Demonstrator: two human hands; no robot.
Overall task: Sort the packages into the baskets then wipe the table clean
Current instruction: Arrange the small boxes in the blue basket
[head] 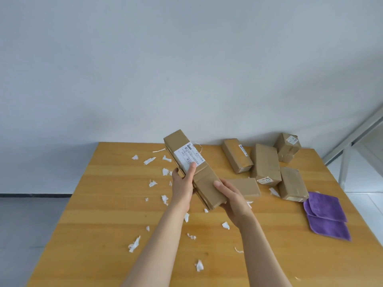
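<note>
The left hand (pixel 182 188) is gripping a long cardboard package (pixel 205 181) along its left edge. Its thumb is lying straight on the top face with the tip touching the lower edge of the white shipping label (pixel 187 155), and the other fingers are wrapping round the side. The right hand (pixel 230 198) is grasping the near end of the same package, with the thumb pressing on top and the fingers passing underneath, out of sight. The package is hanging above the middle of the wooden table (pixel 103 204), tilted, with its far end higher and pointing away to the left. Torn white paper scraps (pixel 134 244) are lying scattered over the table's near and middle parts. A folded purple cloth (pixel 327 214) is resting near the right edge. Just behind the right hand a flat package (pixel 246 187) is lying on the wood, and four more cardboard packages (pixel 266 163) are sitting clustered towards the far right corner, some touching each other. Beyond the table a plain pale wall (pixel 186 69) is filling the upper view. Grey floor (pixel 31 224) is showing at the left and a slanting metal frame (pixel 352 139) at the right. Both bare forearms are reaching forward from the bottom edge and converging on the package.
</note>
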